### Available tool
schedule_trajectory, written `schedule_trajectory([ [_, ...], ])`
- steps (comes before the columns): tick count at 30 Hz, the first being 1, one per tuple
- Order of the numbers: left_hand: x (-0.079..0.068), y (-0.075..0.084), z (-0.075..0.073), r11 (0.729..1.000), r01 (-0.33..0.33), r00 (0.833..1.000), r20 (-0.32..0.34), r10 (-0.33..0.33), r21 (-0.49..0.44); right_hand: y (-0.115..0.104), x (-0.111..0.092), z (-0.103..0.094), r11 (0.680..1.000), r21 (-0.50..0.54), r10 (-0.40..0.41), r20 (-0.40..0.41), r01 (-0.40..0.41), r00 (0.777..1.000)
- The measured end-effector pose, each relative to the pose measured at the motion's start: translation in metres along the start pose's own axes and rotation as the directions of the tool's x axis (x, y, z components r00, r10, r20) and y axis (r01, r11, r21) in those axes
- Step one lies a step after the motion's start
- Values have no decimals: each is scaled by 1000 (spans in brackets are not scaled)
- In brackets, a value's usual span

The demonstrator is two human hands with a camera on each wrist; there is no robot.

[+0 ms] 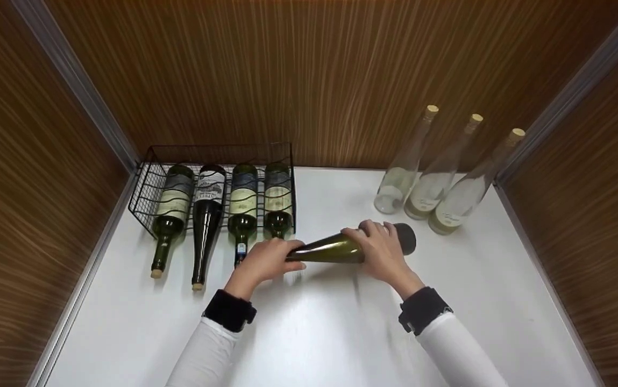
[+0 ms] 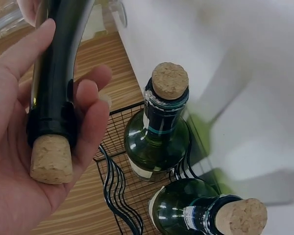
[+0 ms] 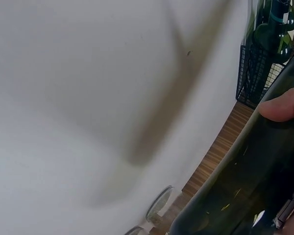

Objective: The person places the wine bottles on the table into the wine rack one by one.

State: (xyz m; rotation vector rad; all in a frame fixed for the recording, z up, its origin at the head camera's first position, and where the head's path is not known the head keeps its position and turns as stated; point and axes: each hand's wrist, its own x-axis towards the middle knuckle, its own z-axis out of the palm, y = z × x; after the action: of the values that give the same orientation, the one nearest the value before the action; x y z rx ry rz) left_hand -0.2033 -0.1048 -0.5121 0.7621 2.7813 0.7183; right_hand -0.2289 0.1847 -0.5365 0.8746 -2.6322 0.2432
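A dark green corked wine bottle (image 1: pixel 333 249) is held lying sideways above the white table by both hands. My left hand (image 1: pixel 271 260) grips its neck; in the left wrist view the cork (image 2: pixel 52 159) lies against the palm, with thumb and fingers curled around the neck. Around the body, near the base, my right hand (image 1: pixel 381 250) has its fingers wrapped. The right wrist view shows the bottle's dark body (image 3: pixel 235 186) with a thumb (image 3: pixel 281 105) across it. Just left of the left hand, a black wire rack (image 1: pixel 142 201) holds several corked bottles lying necks forward.
Three clear corked bottles (image 1: pixel 397 180) stand at the back right, two with visible labels. Brown wood-grain panels (image 1: pixel 341 80) enclose the white table (image 1: pixel 314 333) at the back and sides. Necks of the racked bottles, such as the dark one (image 1: pixel 205 242), project past the rack's front.
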Motion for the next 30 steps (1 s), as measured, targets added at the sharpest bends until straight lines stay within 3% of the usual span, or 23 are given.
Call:
schedule_trajectory([
  [4, -1, 0, -1, 998, 6, 999, 54, -3, -58, 1, 0, 2, 999, 2, -44, -39, 44, 998],
  [7, -2, -1, -1, 983, 26, 995, 96, -9, -183, 3, 0, 3, 997, 14, -69, -69, 70, 995],
  [13, -2, -3, 3, 893, 65, 974, 221, 40, -445, 8, 1, 4, 993, 27, -110, -107, 114, 988],
  [17, -3, -2, 5, 841, 111, 957, 284, 53, -530, 10, 3, 5, 989, 26, -140, -113, 144, 984],
  [20, -4, -1, 6, 821, 131, 953, 299, 51, -556, 10, 4, 6, 988, 32, -145, -108, 149, 983],
  [23, -5, 1, 7, 826, 126, 961, 275, 36, -549, 11, 4, 7, 989, 40, -140, -97, 144, 985],
  [27, -5, 4, 11, 864, 95, 981, 195, 4, -495, 11, 4, 10, 989, 45, -138, -94, 142, 986],
  [30, -6, 7, 12, 873, 95, 989, 145, -27, -479, 11, 4, 12, 988, 47, -140, -97, 145, 985],
])
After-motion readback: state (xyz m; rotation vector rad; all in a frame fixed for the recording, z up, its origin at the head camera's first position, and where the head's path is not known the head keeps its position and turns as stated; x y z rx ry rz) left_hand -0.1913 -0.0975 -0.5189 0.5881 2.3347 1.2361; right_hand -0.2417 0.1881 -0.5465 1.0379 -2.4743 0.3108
